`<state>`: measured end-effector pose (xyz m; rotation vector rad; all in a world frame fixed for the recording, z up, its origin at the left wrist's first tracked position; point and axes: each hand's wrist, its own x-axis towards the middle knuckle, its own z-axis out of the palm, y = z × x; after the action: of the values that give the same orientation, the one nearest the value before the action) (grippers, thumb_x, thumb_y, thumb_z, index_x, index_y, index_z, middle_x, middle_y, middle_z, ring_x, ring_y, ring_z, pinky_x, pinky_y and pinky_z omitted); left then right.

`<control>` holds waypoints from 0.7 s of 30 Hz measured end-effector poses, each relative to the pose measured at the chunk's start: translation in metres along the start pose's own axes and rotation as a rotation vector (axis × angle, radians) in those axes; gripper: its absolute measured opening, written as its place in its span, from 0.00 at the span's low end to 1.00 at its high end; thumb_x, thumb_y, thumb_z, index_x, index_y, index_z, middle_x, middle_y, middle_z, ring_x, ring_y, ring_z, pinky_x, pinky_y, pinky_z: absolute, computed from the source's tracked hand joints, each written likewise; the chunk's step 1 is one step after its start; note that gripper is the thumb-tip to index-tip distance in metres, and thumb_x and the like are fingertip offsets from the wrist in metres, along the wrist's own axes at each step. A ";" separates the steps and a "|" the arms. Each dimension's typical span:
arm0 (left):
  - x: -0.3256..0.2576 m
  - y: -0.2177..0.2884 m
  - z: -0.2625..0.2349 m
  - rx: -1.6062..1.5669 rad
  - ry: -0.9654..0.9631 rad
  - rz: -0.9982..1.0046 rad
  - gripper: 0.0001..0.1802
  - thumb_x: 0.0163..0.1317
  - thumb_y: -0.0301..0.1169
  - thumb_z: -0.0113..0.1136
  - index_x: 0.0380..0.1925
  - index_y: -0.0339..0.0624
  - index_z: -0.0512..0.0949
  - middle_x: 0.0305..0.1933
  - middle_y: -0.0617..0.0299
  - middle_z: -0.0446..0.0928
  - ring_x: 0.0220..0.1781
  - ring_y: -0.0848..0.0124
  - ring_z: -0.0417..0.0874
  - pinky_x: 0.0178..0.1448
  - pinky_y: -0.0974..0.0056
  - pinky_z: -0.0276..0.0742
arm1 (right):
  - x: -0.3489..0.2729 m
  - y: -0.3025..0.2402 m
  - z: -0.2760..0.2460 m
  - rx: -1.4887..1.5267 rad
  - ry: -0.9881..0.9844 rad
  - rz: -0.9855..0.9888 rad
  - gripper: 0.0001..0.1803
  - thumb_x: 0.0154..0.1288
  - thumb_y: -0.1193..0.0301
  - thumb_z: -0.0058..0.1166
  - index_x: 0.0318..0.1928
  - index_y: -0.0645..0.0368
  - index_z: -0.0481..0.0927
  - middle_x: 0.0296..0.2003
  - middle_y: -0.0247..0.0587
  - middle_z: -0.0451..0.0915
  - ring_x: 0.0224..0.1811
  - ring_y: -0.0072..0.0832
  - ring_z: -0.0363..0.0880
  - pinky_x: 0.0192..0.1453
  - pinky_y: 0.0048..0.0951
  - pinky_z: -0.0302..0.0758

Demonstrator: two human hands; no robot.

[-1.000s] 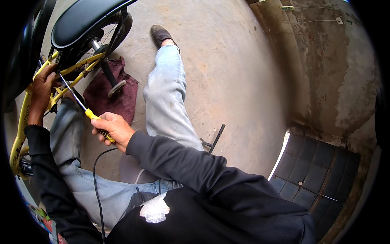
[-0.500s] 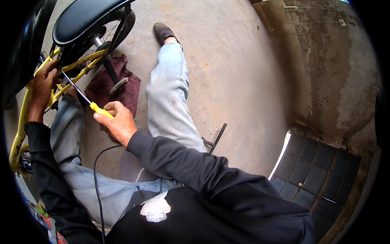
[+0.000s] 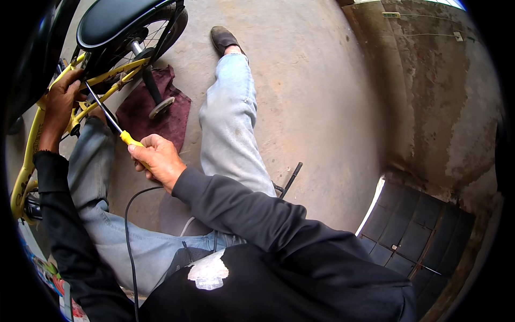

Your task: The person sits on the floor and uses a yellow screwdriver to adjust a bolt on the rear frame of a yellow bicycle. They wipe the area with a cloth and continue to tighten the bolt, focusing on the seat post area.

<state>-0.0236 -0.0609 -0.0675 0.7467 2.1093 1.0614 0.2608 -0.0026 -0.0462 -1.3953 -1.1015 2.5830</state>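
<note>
My right hand [image 3: 159, 160] is closed round the yellow handle of a screwdriver [image 3: 110, 115]. Its long metal shaft points up and left, and the tip ends among the parts of a yellow bicycle frame [image 3: 100, 103], below a black saddle-shaped piece [image 3: 110, 24]. Up at the frame, beside the screwdriver tip, is my left hand [image 3: 63, 102]. Its fingers are curled in close to the tubes, and whatever they grip is hidden. Behind the frame shows a small spoked wheel [image 3: 174, 32], with a black arm and a round end piece [image 3: 162, 107] sticking out.
A dark red cloth [image 3: 174, 126] lies on the concrete floor [image 3: 316, 96] under the round end piece. My outstretched leg [image 3: 230, 118] crosses the middle. Near my knee is a black bar [image 3: 291, 180]. A black cable [image 3: 129, 231] hangs over my lap. A dark metal door [image 3: 413, 231] stands at right.
The whole view has shifted slightly, moving the bicycle and my hands a little to the right. My right fingers now cover more of the screwdriver handle. My left hand stays at the frame.
</note>
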 end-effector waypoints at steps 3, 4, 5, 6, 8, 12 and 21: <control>0.001 -0.001 0.001 0.029 0.007 0.001 0.18 0.68 0.30 0.48 0.56 0.41 0.75 0.41 0.66 0.79 0.32 0.81 0.78 0.33 0.76 0.72 | -0.003 -0.002 -0.002 0.153 -0.119 0.095 0.20 0.67 0.54 0.55 0.42 0.60 0.71 0.30 0.35 0.77 0.24 0.16 0.73 0.20 0.16 0.66; 0.001 0.000 0.001 0.024 0.004 -0.001 0.18 0.68 0.30 0.48 0.56 0.41 0.75 0.41 0.66 0.79 0.32 0.81 0.79 0.34 0.76 0.72 | -0.002 -0.002 -0.003 0.165 -0.140 0.095 0.21 0.67 0.53 0.53 0.42 0.60 0.71 0.31 0.36 0.77 0.24 0.16 0.73 0.20 0.16 0.66; 0.000 0.001 0.001 0.019 0.001 -0.003 0.18 0.68 0.30 0.48 0.56 0.41 0.75 0.41 0.66 0.79 0.32 0.81 0.79 0.34 0.76 0.72 | -0.001 0.000 -0.003 0.177 -0.161 0.096 0.23 0.67 0.51 0.52 0.42 0.60 0.72 0.31 0.36 0.77 0.24 0.16 0.73 0.20 0.16 0.67; 0.000 0.002 0.001 0.014 -0.003 -0.004 0.18 0.68 0.30 0.48 0.56 0.41 0.75 0.41 0.65 0.79 0.32 0.81 0.79 0.34 0.76 0.73 | 0.000 0.000 -0.003 0.190 -0.183 0.096 0.24 0.68 0.49 0.50 0.43 0.61 0.72 0.31 0.36 0.77 0.23 0.17 0.73 0.19 0.16 0.67; -0.001 0.004 0.002 0.008 0.012 -0.004 0.18 0.68 0.30 0.48 0.56 0.41 0.75 0.42 0.65 0.79 0.32 0.81 0.79 0.35 0.76 0.74 | -0.003 -0.004 0.000 0.145 -0.121 0.081 0.24 0.66 0.52 0.54 0.43 0.62 0.71 0.31 0.36 0.77 0.23 0.17 0.73 0.19 0.16 0.67; -0.001 0.002 0.002 0.010 0.013 -0.004 0.18 0.67 0.30 0.48 0.56 0.41 0.75 0.42 0.65 0.79 0.32 0.80 0.79 0.36 0.75 0.75 | -0.005 -0.003 0.006 -0.094 0.013 -0.071 0.25 0.60 0.59 0.64 0.45 0.63 0.68 0.30 0.36 0.75 0.23 0.17 0.73 0.18 0.17 0.67; -0.003 0.008 0.003 0.037 0.016 0.006 0.19 0.68 0.30 0.48 0.56 0.40 0.75 0.43 0.64 0.80 0.33 0.81 0.79 0.36 0.75 0.75 | -0.002 -0.003 0.002 -0.042 0.023 -0.045 0.21 0.59 0.67 0.64 0.46 0.63 0.68 0.28 0.34 0.75 0.24 0.15 0.72 0.19 0.16 0.65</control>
<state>-0.0183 -0.0578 -0.0612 0.7648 2.1469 1.0378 0.2593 -0.0024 -0.0428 -1.3881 -1.1769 2.5215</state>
